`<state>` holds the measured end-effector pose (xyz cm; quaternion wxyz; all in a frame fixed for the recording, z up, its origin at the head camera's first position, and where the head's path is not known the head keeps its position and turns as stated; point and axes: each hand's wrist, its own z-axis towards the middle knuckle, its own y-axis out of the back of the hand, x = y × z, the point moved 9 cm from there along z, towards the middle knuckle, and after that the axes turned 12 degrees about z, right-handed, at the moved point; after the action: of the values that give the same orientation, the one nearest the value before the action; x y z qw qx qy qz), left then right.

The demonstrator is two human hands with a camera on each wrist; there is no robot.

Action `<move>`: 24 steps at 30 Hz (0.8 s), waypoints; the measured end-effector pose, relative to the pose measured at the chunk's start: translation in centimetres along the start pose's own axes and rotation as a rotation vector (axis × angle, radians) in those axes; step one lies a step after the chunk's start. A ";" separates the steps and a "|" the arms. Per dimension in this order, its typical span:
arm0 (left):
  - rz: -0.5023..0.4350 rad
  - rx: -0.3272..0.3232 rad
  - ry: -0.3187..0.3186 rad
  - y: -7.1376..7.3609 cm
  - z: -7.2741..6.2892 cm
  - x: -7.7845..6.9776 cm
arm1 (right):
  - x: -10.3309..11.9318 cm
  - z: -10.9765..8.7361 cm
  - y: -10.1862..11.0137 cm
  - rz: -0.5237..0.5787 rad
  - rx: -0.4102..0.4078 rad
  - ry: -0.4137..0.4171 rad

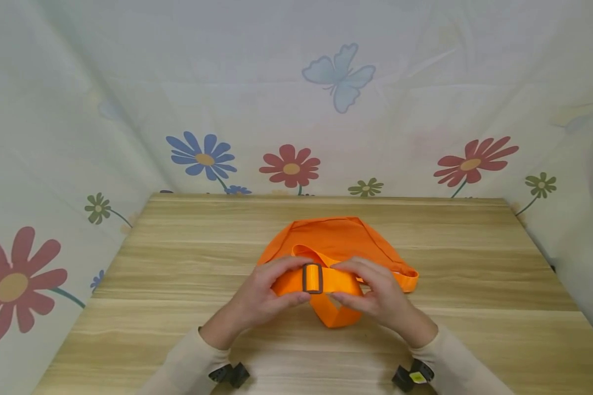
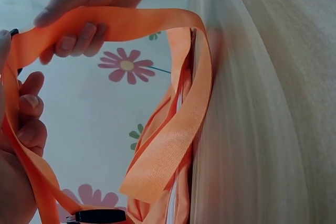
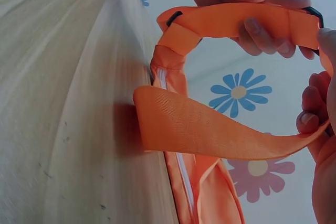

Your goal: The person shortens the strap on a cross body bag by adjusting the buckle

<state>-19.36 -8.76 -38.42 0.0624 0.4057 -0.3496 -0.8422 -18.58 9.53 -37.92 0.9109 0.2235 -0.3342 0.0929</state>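
Note:
An orange waist bag (image 1: 333, 238) lies on the wooden table, its webbing strap (image 1: 338, 281) raised in front of it. A dark rectangular slide buckle (image 1: 313, 278) sits on the strap between both hands. On the buckle's left, my left hand (image 1: 257, 291) pinches the strap between thumb and fingers. My right hand (image 1: 385, 293) grips the strap just right of the buckle, thumb below and fingers above. Under the hands a loop of strap (image 3: 210, 129) hangs down in front of the bag's white zipper (image 3: 185, 182). Another black fitting (image 2: 100, 216) shows lower on the strap.
The wood-grain table (image 1: 178, 241) extends to both sides of the bag. Behind it hangs a white curtain (image 1: 257, 99) printed with flowers and a butterfly. Black wrist cameras (image 1: 229, 374) are strapped at both sleeves.

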 end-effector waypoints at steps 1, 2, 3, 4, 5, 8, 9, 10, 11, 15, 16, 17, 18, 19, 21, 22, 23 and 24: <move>0.002 -0.001 0.000 0.0 0.0 0.0 | -0.1 0.0 0.0 0.006 -0.008 -0.002; 0.003 -0.003 -0.003 0.0 0.0 0.0 | -0.1 0.0 -0.1 0.012 -0.016 -0.001; 0.003 -0.003 -0.004 -0.1 0.0 0.0 | -0.1 0.0 -0.1 0.016 -0.024 0.002; 0.000 -0.003 -0.001 -0.1 0.0 0.0 | -0.1 0.0 -0.2 0.020 -0.030 0.006; -0.003 -0.003 0.005 -0.1 0.0 0.0 | -0.1 0.1 -0.2 0.021 -0.036 0.008; -0.009 -0.002 0.032 0.0 0.0 0.1 | 0.0 0.1 -0.4 0.034 -0.054 0.022; -0.016 0.000 0.052 0.0 -0.1 0.3 | 0.0 0.2 -0.4 0.038 -0.057 0.022; -0.022 0.003 0.071 -0.1 -0.1 0.4 | 0.1 0.2 -0.5 0.039 -0.058 0.020; -0.029 0.008 0.087 -0.1 -0.1 0.5 | 0.1 0.2 -0.5 0.043 -0.058 0.018; -0.069 0.022 0.113 -0.4 -0.1 0.6 | 0.3 0.4 -0.7 0.047 -0.053 0.014; -0.073 0.023 0.107 -0.4 -0.1 0.5 | 0.4 0.5 -0.8 0.041 -0.053 0.021; -0.075 0.021 0.100 -0.4 0.0 0.4 | 0.6 0.6 -0.8 0.031 -0.054 0.028; -0.076 0.017 0.093 -0.4 0.0 0.4 | 0.7 0.6 -0.9 0.019 -0.055 0.031; -0.075 0.013 0.087 -0.4 0.1 0.3 | 0.8 0.6 -1.0 0.002 -0.056 0.034; -0.062 0.004 0.085 -0.4 0.1 0.3 | 0.9 0.7 -1.1 -0.030 -0.048 0.032; -0.057 0.002 0.089 -0.4 0.1 0.3 | 0.9 0.7 -1.2 -0.042 -0.040 0.028; -0.052 -0.001 0.092 -0.3 0.1 0.3 | 0.9 0.6 -1.3 -0.051 -0.029 0.017; -0.047 -0.004 0.099 -0.3 0.0 0.4 | 0.8 0.6 -1.4 -0.060 -0.017 0.008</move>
<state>-19.61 -8.68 -38.84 0.0605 0.4550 -0.3347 -0.8230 -17.82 8.05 -37.47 0.9165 0.2250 -0.3247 0.0637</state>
